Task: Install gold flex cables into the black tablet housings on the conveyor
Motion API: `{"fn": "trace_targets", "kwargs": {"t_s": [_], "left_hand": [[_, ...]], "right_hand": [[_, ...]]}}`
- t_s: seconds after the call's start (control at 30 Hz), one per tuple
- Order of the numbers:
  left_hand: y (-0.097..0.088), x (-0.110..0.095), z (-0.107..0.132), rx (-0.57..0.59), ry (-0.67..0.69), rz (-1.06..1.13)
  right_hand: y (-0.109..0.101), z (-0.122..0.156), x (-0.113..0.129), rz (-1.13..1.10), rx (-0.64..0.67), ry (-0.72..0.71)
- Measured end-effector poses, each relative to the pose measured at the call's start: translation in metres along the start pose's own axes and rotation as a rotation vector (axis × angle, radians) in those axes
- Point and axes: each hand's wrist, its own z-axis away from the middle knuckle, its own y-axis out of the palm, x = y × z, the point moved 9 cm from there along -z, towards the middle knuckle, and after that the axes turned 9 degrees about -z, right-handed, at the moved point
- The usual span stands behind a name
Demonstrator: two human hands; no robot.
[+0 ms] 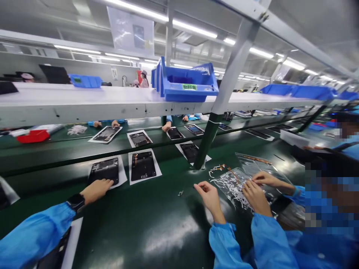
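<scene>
My left hand (97, 192), with a dark watch at the wrist, reaches over the near edge of an opened tablet (105, 170) on a white sheet. Its fingers are bent together on that edge; the thumb is hidden. My right hand (209, 200) is raised above the green bench, thumb and forefinger pinched. A tiny dark spot shows at their tips, too small to name. Another opened tablet (143, 164) lies beyond, between my hands. Under my left sleeve a further tablet (54, 252) is partly covered. Small scraps (180, 193) lie left of my right hand.
To the right, a co-worker's hands (256, 196) work over a clear tray with white strips (235, 188). A green-based post (206, 144) rises from the bench (157, 224). Overhead runs a white shelf (112, 108) with a blue bin (187, 84). Other people's hands handle tablets opposite.
</scene>
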Motion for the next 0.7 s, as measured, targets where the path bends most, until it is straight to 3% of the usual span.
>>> {"fn": "trace_targets", "kwargs": {"t_s": [0.07, 0.13, 0.2, 0.33, 0.4, 0.43, 0.47, 0.53, 0.6, 0.7], "left_hand": [[-0.019, -0.016, 0.014, -0.004, 0.013, -0.007], [-0.035, -0.054, 0.039, -0.046, 0.070, -0.018], [-0.040, -0.115, 0.070, -0.117, 0.169, -0.007], [-0.018, -0.270, 0.119, -0.268, 0.408, 0.036], [-0.002, -0.322, 0.122, -0.278, 0.420, 0.118], [0.003, -0.339, 0.121, -0.270, 0.423, 0.150], [0.004, -0.348, 0.120, -0.265, 0.412, 0.183], [-0.005, -0.342, 0.122, -0.270, 0.377, 0.272], [-0.025, -0.305, 0.129, -0.304, 0.241, 0.463], [-0.048, -0.227, 0.145, -0.400, -0.152, 0.892]], "right_hand": [[0.037, 0.010, 0.003, -0.019, 0.057, -0.023], [0.084, 0.025, 0.005, -0.063, 0.111, -0.050], [0.118, 0.038, 0.011, -0.151, 0.154, -0.069], [0.137, 0.046, 0.039, -0.066, 0.240, -0.106], [0.146, 0.051, 0.056, 0.019, 0.359, -0.129], [0.152, 0.056, 0.064, 0.057, 0.426, -0.144], [0.159, 0.063, 0.071, 0.086, 0.493, -0.160], [0.173, 0.080, 0.082, 0.118, 0.621, -0.190], [0.188, 0.099, 0.087, 0.124, 0.734, -0.189], [0.214, 0.117, 0.089, 0.094, 0.851, -0.126]]}}
